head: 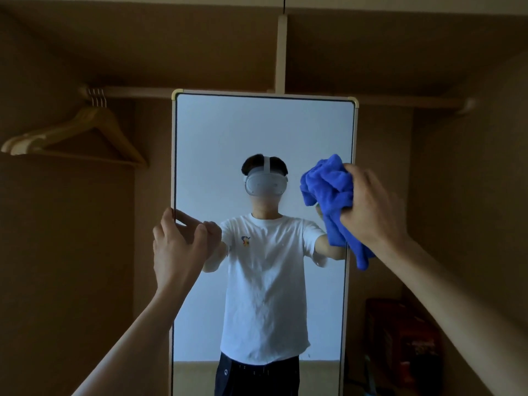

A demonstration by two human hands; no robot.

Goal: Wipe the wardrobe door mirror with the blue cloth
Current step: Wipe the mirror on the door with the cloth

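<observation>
A tall mirror (228,132) in a pale frame stands upright in front of me inside a brown wardrobe. My right hand (371,207) is closed on a bunched blue cloth (328,190), pressed against the glass near the mirror's right edge at mid height. A tail of the cloth hangs down below the hand. My left hand (174,247) grips the mirror's left edge, thumb on the frame and fingers curled over the glass. The glass reflects a person in a white T-shirt wearing a headset.
Several wooden hangers (83,130) hang on the rail (134,92) at the upper left. A vertical divider (281,52) rises above the mirror. A dark reddish box (405,338) sits low on the right, behind the mirror.
</observation>
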